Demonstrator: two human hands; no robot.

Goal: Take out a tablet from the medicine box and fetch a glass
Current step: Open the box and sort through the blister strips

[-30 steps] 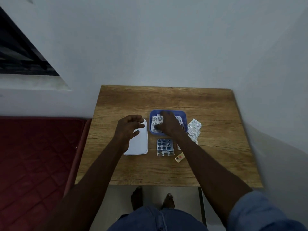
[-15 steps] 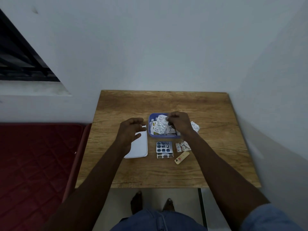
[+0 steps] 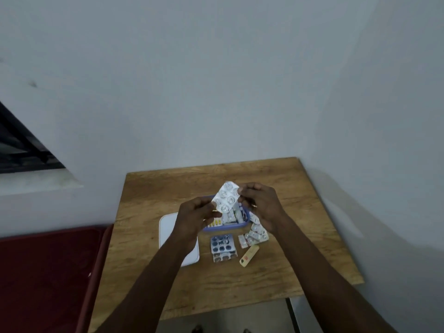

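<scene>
Table wooden, in white-walled corner, w/ strips.

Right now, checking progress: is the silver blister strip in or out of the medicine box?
Out: both hands, left hand and right hand, hold the blister strip above the blue medicine box.

The wooden desk carries a blue medicine box, a white lid left of it, and blister strips just in front.
</scene>
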